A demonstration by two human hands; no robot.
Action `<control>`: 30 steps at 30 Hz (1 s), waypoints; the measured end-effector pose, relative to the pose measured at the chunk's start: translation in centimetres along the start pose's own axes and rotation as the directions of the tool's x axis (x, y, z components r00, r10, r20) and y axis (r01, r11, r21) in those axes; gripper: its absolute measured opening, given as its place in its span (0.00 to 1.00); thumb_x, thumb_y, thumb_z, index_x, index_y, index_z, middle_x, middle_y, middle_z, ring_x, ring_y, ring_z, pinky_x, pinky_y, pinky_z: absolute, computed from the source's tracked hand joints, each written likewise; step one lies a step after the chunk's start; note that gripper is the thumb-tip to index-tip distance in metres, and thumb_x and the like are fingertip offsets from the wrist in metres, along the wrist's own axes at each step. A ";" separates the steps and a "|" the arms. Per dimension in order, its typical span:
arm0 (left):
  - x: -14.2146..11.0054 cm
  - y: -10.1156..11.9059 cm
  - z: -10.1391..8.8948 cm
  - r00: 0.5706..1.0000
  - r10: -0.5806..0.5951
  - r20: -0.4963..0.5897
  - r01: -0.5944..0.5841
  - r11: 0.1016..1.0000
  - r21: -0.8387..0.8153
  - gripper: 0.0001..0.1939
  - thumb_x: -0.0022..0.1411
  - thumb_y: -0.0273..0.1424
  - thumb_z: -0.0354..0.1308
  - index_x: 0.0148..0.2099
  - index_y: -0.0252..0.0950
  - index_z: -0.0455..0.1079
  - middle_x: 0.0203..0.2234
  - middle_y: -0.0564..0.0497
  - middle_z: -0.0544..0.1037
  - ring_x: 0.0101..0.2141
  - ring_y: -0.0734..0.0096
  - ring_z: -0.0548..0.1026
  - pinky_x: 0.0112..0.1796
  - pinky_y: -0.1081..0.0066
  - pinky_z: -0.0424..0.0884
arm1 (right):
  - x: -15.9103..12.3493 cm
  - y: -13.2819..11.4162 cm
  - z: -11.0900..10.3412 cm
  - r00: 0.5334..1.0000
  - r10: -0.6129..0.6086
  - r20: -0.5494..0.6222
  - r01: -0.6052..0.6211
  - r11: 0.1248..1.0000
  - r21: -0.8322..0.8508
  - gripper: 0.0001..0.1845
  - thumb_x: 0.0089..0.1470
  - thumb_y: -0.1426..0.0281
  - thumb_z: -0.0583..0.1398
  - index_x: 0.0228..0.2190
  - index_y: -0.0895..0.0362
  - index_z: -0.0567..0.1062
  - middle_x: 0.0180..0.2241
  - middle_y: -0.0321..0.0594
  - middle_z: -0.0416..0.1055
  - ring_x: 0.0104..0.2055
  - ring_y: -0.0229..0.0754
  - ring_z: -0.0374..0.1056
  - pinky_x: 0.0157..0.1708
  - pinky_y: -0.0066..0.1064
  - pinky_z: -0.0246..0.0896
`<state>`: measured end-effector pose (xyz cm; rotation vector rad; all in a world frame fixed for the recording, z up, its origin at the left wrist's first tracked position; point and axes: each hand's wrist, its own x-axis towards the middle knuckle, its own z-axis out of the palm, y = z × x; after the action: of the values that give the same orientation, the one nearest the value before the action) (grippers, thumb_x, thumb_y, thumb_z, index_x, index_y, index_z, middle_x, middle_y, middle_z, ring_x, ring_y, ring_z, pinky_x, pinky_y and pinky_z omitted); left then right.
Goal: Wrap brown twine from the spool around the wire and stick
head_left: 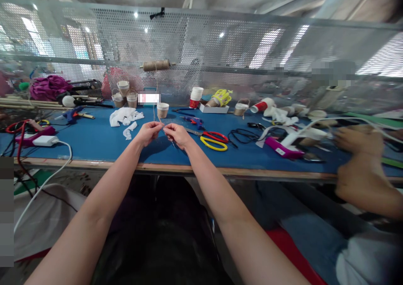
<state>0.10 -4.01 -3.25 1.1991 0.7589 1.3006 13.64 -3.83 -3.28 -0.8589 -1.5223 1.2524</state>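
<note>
Both my arms reach out over the blue table (103,140). My left hand (148,132) and my right hand (177,134) meet with fingers pinched on a thin brown twine (155,92). The twine runs up to a spool (156,65) hung on the mesh screen behind the table. A twine-wrapped paper cup (162,110) stands just beyond my hands. Yellow-handled scissors (214,144) and red-handled scissors (216,136) lie right of my right hand.
Several wrapped cups (123,95) and white lace scraps (125,116) sit at the back left, a blue glue gun (73,114) further left. A white charger and cable (45,141) lie at the left edge. Another person's hands (355,159) work at the right beside a purple glue gun (283,148).
</note>
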 end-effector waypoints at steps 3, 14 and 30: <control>-0.1 0.2 -0.1 1.000 -0.009 0.015 0.009 1.000 -0.023 0.11 0.43 0.30 0.64 0.24 0.30 0.65 0.08 0.62 0.56 0.11 0.88 0.51 0.15 0.80 0.44 | 0.1 0.1 0.0 0.999 -0.031 -0.007 0.031 0.999 -0.032 0.09 0.40 0.68 0.61 0.21 0.58 0.65 0.15 0.28 0.60 0.14 0.27 0.51 0.15 0.23 0.45; 0.2 0.0 0.3 0.998 0.005 -0.068 -0.012 0.996 -0.090 0.11 0.41 0.28 0.65 0.22 0.31 0.64 0.07 0.62 0.56 0.10 0.88 0.52 0.14 0.80 0.45 | 0.4 0.6 0.0 0.995 -0.097 0.001 0.096 0.990 -0.106 0.07 0.42 0.69 0.59 0.20 0.57 0.64 0.15 0.28 0.60 0.15 0.29 0.52 0.15 0.23 0.47; 0.5 -0.1 0.5 0.993 0.004 -0.114 -0.020 0.989 -0.146 0.09 0.42 0.24 0.62 0.21 0.31 0.62 0.06 0.62 0.55 0.10 0.88 0.50 0.14 0.80 0.45 | 0.9 1.1 0.0 0.989 -0.148 0.029 0.151 0.981 -0.123 0.08 0.42 0.68 0.59 0.22 0.58 0.64 0.16 0.28 0.60 0.16 0.29 0.53 0.15 0.23 0.48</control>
<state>0.68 -3.66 -3.11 1.0199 0.7243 1.4193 13.33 -2.78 -4.18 -0.7976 -1.6634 1.0688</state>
